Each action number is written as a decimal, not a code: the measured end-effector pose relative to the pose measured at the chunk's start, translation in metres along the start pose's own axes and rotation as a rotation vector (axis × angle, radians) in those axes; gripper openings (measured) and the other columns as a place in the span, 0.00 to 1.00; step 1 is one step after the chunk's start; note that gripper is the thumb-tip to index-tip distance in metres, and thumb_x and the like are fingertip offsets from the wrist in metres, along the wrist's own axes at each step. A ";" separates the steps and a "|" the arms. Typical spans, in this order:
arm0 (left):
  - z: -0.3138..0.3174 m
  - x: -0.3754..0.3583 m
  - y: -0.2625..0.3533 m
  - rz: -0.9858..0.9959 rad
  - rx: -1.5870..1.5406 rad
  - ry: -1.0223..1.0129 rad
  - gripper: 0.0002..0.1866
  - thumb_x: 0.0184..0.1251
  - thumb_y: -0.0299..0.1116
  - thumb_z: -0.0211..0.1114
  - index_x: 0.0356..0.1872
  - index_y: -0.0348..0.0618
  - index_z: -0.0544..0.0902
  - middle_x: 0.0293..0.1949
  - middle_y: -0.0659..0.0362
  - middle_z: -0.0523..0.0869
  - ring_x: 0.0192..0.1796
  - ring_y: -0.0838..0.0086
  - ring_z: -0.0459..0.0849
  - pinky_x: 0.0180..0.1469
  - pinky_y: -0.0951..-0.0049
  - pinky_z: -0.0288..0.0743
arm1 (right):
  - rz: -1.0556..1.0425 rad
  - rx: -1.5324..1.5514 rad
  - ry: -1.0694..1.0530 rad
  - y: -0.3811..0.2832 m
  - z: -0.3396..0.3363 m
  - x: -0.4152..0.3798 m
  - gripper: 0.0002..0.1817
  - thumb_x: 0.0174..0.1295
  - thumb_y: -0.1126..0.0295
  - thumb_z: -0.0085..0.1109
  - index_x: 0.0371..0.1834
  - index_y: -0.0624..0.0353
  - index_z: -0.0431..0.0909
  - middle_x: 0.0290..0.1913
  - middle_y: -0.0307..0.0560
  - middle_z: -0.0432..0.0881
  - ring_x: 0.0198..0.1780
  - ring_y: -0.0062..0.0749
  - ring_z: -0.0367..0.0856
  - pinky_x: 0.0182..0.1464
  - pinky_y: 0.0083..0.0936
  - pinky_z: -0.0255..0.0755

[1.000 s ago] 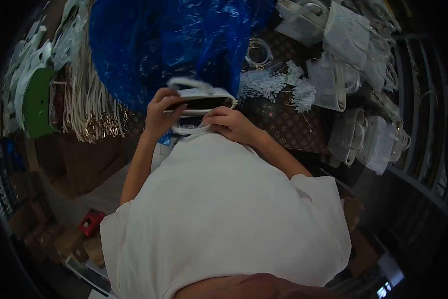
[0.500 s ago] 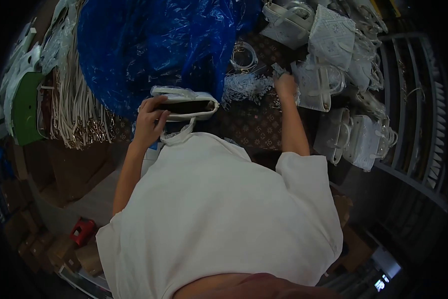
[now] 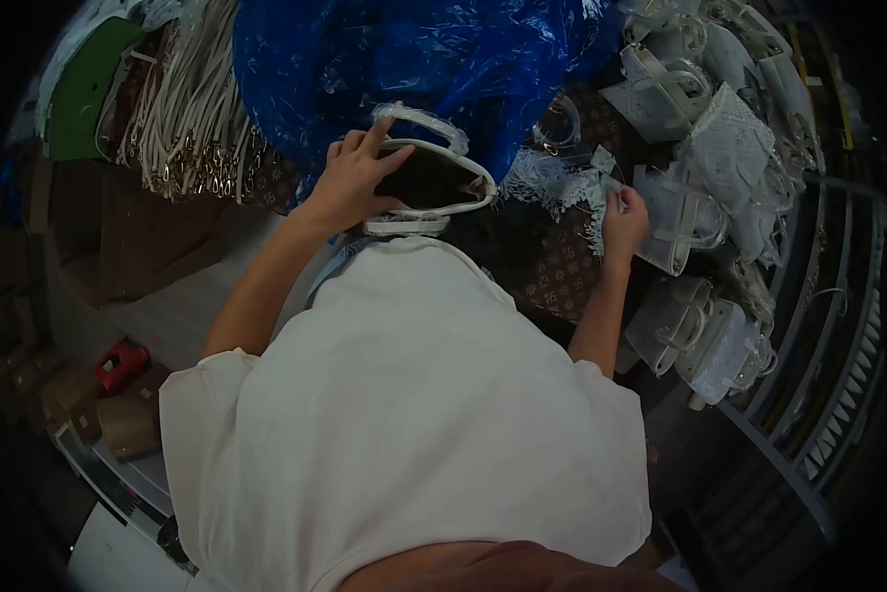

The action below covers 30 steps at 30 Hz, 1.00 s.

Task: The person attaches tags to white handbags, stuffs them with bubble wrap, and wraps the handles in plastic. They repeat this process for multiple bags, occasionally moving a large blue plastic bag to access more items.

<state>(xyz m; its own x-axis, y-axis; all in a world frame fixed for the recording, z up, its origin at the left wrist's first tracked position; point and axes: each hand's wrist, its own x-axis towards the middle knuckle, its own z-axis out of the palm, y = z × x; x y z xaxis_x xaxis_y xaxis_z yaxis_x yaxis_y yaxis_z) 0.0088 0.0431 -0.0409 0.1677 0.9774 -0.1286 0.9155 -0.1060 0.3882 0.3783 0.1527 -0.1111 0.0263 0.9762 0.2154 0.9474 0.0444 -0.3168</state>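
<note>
A white handbag (image 3: 439,209) lies close to my body with its dark mouth open, its handles wrapped in clear plastic. My left hand (image 3: 357,180) grips the bag's left end, fingers apart along the rim. Off to the right, my right hand (image 3: 624,222) pinches a small pale tag (image 3: 611,184) between thumb and fingers. Beside it lies a tangled pile of white tag strings (image 3: 547,183). Some strings hang down next to the right hand.
Blue plastic sheeting (image 3: 394,59) covers the back of the brown patterned table (image 3: 562,266). White straps with gold clasps (image 3: 202,118) hang at the left, near a green panel (image 3: 88,89). Plastic-wrapped white bags (image 3: 730,148) are heaped at the right, beside a metal rack (image 3: 809,326).
My view has shifted, so the table's contents sit farther right. The bag's mouth gapes wider under my left hand. My right hand has drawn back toward me from the string pile with the tag.
</note>
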 end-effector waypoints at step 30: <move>0.023 0.000 -0.020 0.032 -0.049 0.035 0.42 0.38 0.52 0.74 0.61 0.62 0.69 0.71 0.55 0.44 0.69 0.49 0.53 0.63 0.54 0.62 | -0.171 0.589 -0.360 -0.099 -0.107 0.056 0.13 0.57 0.68 0.59 0.42 0.63 0.75 0.30 0.47 0.80 0.29 0.26 0.77 0.32 0.22 0.68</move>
<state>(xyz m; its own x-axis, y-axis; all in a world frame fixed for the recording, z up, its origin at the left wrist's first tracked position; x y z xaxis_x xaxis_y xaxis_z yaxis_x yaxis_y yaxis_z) -0.0014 0.0411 -0.0701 0.1829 0.9796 -0.0834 0.8906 -0.1292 0.4360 0.3199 0.1804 0.0314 -0.3103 0.9504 0.0207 0.5962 0.2115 -0.7745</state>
